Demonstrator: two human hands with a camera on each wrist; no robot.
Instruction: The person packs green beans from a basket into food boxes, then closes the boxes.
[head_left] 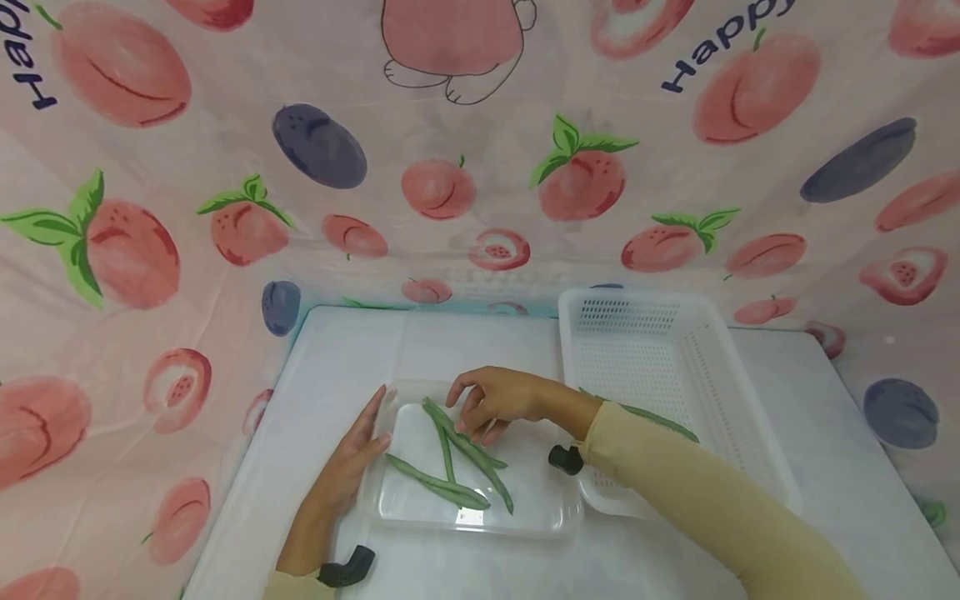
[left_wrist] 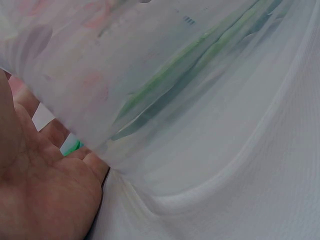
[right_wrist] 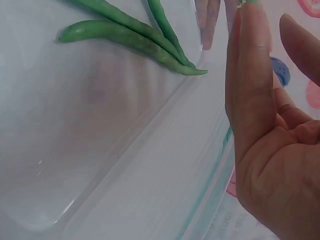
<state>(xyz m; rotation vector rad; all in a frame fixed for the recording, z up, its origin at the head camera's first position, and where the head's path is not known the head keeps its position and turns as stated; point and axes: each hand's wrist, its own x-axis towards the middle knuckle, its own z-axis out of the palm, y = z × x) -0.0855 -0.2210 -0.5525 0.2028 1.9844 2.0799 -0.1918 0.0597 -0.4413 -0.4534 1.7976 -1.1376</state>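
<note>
In the lower middle of the head view, green beans (head_left: pixel 476 455) are lying across one another inside a clear container (head_left: pixel 543 492), which is standing on a white desk (head_left: pixel 480 342). The left hand (head_left: pixel 352 454) is pressing against the container's left side, its fingers reaching straight along the wall and its thumb lying at the rim. The right hand (head_left: pixel 498 404) is arching over the beans with its fingers bent; the right wrist view is showing its thumb and a neighbouring finger standing apart, though whether any fingertip is touching a bean I cannot tell. That same view is giving three beans more crisply at the upper left, their tips drawing together toward the container's edge, while a scrap of green is peeking in beside the thumb tip at the top. The left wrist view is instead catching the left palm at the lower left, with beans appearing only as blurred green streaks through the container's wall. Only the head view is showing a white perforated basket (head_left: pixel 641 358) at right of centre, where another bean (head_left: pixel 663 419) is lying partly behind the right sleeve (head_left: pixel 675 475), and fruit-printed cloth (head_left: pixel 480 125) is filling the upper frame.
</note>
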